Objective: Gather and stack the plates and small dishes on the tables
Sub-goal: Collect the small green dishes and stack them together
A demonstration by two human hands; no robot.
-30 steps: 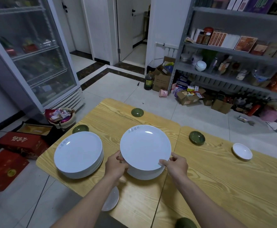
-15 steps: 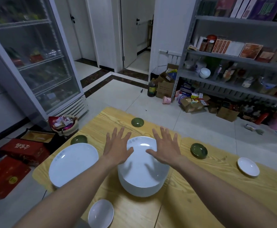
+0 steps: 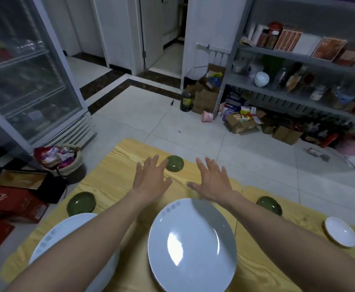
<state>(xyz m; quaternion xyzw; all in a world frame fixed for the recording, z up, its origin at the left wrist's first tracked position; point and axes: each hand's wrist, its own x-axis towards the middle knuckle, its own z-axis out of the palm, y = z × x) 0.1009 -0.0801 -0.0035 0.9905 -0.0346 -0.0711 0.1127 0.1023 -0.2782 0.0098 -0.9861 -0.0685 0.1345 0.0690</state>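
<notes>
A stack of large white plates [image 3: 192, 243] sits in the middle of the wooden table [image 3: 113, 182], close to me. A second white plate stack [image 3: 52, 239] lies at the left, partly hidden by my left forearm. Both hands reach past the plates with fingers spread and hold nothing. My left hand [image 3: 151, 178] hovers just left of a small green dish [image 3: 174, 163] at the far edge. My right hand [image 3: 212, 179] is to the right of that dish. Two more green dishes sit at the left [image 3: 80, 202] and the right [image 3: 269, 205]. A small white dish [image 3: 340, 231] lies far right.
A glass-door fridge [image 3: 24, 81] stands at the left, with a basket of packets [image 3: 58, 158] and red boxes [image 3: 10, 203] on the floor beside the table. Metal shelves [image 3: 298, 81] with goods and cardboard boxes [image 3: 242, 123] line the right wall.
My hands let go of the middle plate stack and moved forward over it toward the far green dish. The view has shifted forward with them.
</notes>
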